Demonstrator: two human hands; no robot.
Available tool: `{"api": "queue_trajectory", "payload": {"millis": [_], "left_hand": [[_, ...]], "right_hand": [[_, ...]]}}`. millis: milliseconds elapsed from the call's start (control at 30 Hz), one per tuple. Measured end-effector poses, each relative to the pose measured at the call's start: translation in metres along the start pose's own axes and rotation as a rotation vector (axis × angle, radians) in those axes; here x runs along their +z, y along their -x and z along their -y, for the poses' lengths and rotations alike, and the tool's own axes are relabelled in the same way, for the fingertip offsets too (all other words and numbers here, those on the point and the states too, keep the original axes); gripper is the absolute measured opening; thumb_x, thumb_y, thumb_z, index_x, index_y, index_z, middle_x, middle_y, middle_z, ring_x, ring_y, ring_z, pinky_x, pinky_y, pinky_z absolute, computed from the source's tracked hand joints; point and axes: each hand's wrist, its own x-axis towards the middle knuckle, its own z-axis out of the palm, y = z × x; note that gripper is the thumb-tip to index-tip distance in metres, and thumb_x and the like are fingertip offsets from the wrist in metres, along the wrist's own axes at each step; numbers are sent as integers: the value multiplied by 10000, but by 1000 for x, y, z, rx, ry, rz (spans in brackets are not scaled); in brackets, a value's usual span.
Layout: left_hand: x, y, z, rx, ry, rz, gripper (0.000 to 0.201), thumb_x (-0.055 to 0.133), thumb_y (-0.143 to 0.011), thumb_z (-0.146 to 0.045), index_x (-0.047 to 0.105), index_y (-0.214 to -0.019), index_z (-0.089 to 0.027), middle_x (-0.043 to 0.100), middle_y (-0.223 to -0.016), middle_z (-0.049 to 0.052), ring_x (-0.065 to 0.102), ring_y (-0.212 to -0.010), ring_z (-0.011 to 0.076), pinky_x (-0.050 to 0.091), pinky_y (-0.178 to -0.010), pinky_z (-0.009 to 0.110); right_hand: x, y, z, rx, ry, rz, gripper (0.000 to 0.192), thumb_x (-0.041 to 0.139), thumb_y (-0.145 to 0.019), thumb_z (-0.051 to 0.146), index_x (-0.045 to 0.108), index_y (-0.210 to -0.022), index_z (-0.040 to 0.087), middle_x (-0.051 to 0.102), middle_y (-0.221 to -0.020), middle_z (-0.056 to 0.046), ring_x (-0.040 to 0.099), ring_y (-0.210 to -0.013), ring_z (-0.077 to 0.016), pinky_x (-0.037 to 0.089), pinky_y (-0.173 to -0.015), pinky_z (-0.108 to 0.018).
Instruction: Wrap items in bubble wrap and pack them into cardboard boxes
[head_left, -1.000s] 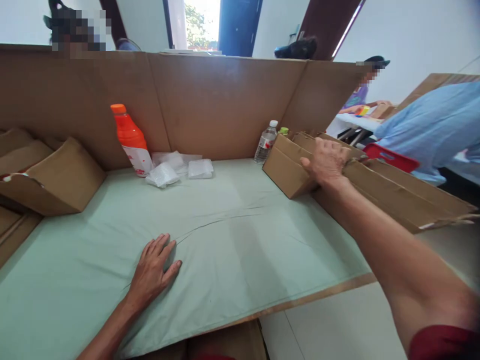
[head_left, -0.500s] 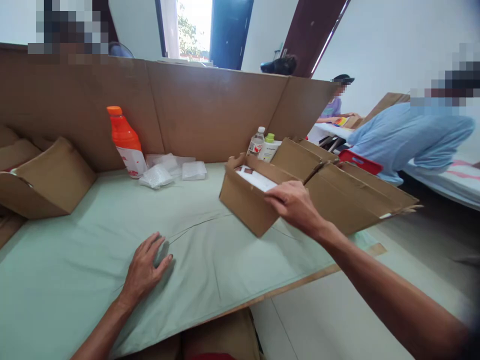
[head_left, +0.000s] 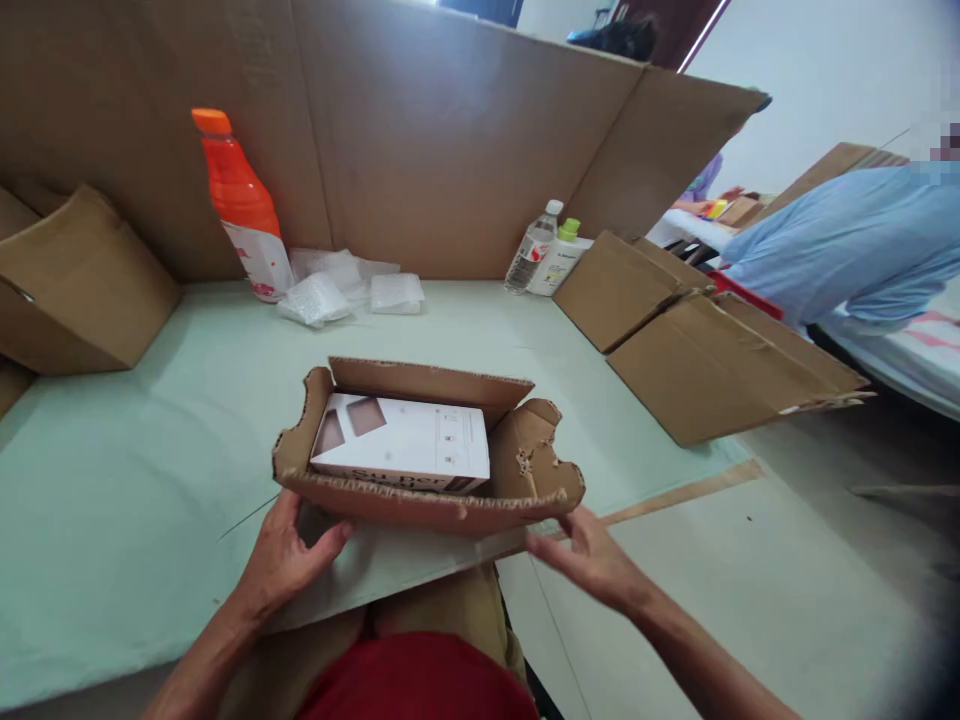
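An open-topped cardboard box (head_left: 420, 512) with torn, ragged rims sits in front of me at the near table edge. Inside it, toward the left, lies a white printed carton (head_left: 409, 435) with brown window-like squares; the space at its right end is bare. My left hand (head_left: 289, 555) is at the box's lower left corner, thumb spread away and fingertips partly hidden by the box. By the lower right corner is my right hand (head_left: 592, 560), slightly blurred, thumb and fingers apart. Neither hand visibly grips the box, though the fingertips are close to it or touching.
An orange bottle (head_left: 244, 200) and clear plastic packets (head_left: 330, 290) stand at the back left. A water bottle (head_left: 534, 248) and a white bottle (head_left: 559, 262) are behind cardboard boxes (head_left: 697, 360) on the right. More cardboard (head_left: 82, 280) lies left. A person in blue (head_left: 862, 240) is nearby.
The box has come left and nearer to me and turned lengthwise. My right hand has left its top rim for the lower right corner. My left hand is now beside the box.
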Motion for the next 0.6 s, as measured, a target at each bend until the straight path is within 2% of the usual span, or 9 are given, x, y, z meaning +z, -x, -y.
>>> {"api": "queue_trajectory", "payload": {"millis": [67,167,267,400,500,600], "left_hand": [[1,-3,-4,-8,24,-2,510,714,-681,-561,664,-1020,-184,747,-998,123,713,-944,321,592,-821,445],[-2,-13,-7,-37,53,-44,481,720,-670,-541,649,-993,-192,750,-970,112,715,-884,295,593,-775,415],[-15,-36,-3,-88,85,-131,485,736,-624,-533,617,-952,-195,733,-879,84,698,-791,262,575,-708,375],[-40,-78,7,-146,87,-283,426,716,-569,-506,551,-839,-220,629,-696,9,606,-632,196,505,-583,316],[-51,-103,15,-187,40,-400,465,724,-552,-503,548,-874,-216,610,-727,-2,593,-669,192,516,-617,323],[-49,-114,24,-189,65,-454,574,748,-580,-517,571,-1019,-194,652,-892,36,637,-835,227,555,-778,375]], "right_hand": [[21,-1,-5,16,22,59,537,684,-830,570,665,-1238,221,731,-1171,-131,684,-1062,-342,588,-881,-480],[39,-20,2,-1,98,22,515,652,-847,577,664,-1210,212,722,-1135,-136,668,-1032,-356,568,-871,-506],[52,-62,14,-72,105,31,484,656,-843,524,641,-1212,209,715,-1059,-115,664,-918,-310,567,-787,-452],[85,-134,29,-257,2,92,580,681,-791,405,564,-1317,191,670,-1225,-132,632,-1044,-312,540,-880,-459],[107,-181,37,-308,-108,159,670,665,-761,296,507,-1407,211,646,-1309,-116,630,-1089,-291,549,-865,-416],[101,-215,38,-300,-166,266,658,623,-773,246,521,-1422,217,659,-1322,-93,650,-1093,-256,559,-843,-370]]}}
